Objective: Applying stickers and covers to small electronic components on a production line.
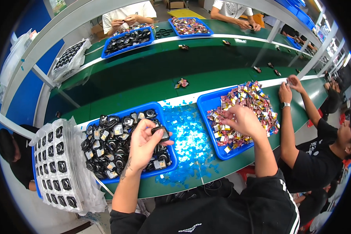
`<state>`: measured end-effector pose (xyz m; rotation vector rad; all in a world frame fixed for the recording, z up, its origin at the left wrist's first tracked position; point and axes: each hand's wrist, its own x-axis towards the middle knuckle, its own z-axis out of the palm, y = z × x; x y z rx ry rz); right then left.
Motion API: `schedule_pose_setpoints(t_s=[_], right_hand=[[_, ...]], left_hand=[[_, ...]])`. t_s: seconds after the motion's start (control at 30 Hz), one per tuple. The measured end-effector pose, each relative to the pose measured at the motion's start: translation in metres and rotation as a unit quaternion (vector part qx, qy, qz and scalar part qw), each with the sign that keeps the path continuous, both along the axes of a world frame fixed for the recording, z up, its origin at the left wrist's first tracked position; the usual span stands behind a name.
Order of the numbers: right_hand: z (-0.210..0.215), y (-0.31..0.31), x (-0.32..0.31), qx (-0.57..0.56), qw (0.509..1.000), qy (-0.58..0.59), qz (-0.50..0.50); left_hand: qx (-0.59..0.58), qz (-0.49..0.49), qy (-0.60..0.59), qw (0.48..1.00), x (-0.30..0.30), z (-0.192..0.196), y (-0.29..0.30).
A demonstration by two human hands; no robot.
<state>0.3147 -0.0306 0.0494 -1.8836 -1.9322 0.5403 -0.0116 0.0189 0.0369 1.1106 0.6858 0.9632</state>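
My left hand (pixel 141 145) grips a small black casing (pixel 162 133) with a greyish window, between thumb and fingers. It is above the right part of a blue tray (pixel 172 160) heaped with similar black casings (pixel 112 136), some with round dark faces, others with pale rectangular windows. My right hand (pixel 243 124) hovers over a second blue tray (pixel 211 130), piled with small reddish and yellow parts (pixel 257 101) that look like little circuit pieces. Its fingers are curled and apart, and I see nothing between them.
Blue film scraps (pixel 191 140) cover the green bench between the trays. At left stands a stack of white moulded trays (pixel 52 167) with round black parts. A green belt (pixel 140 84) carries a few small assemblies (pixel 181 83). A co-worker's arm (pixel 288 128) is close on the right; others work opposite.
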Motion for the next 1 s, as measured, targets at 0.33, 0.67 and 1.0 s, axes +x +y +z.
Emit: schedule_pose_setpoints(t_s=[0.33,0.67,1.0], right_hand=[[-0.003,-0.024,-0.008,0.147,0.976,0.084,-0.137],[0.014,-0.019,-0.097,-0.014,0.945,0.318,0.068],[-0.007,-0.009,-0.116,-0.022,0.867,0.496,0.045]], left_hand=[[0.025,-0.004,0.069,0.997,0.008,-0.012,-0.006],[0.193,-0.087,0.137,0.968,0.024,-0.012,-0.027],[0.091,-0.042,0.086,0.991,0.021,-0.026,-0.029]])
